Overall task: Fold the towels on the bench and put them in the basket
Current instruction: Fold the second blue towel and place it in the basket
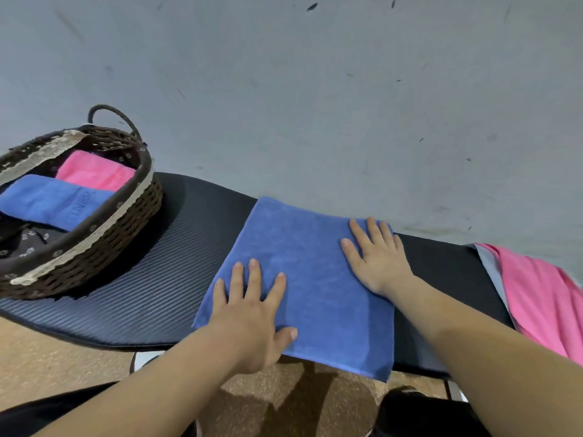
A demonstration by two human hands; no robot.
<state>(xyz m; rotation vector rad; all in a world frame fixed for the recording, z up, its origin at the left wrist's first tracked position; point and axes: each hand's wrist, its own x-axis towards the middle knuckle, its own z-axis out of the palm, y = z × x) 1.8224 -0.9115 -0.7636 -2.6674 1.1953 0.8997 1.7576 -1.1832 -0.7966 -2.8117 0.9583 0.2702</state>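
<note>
While hands (315, 291) flatten, basket towel (53, 200) reads "NESS"

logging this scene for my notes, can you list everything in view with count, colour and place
blue towel on bench: 1, blue, flat across the middle of the bench, near edge overhanging
folded towels in basket: 2, one blue, one pink, side by side
basket: 1, dark brown wicker with dark floral liner and pale lace trim, left end of bench
pink towel: 1, pink, unfolded, right end of bench
grey cloth: 1, pale grey, under the pink towel
bench: 1, black, ribbed
floor: tan, speckled
left hand: flat on blue towel, near left
right hand: flat on blue towel, far right
</note>
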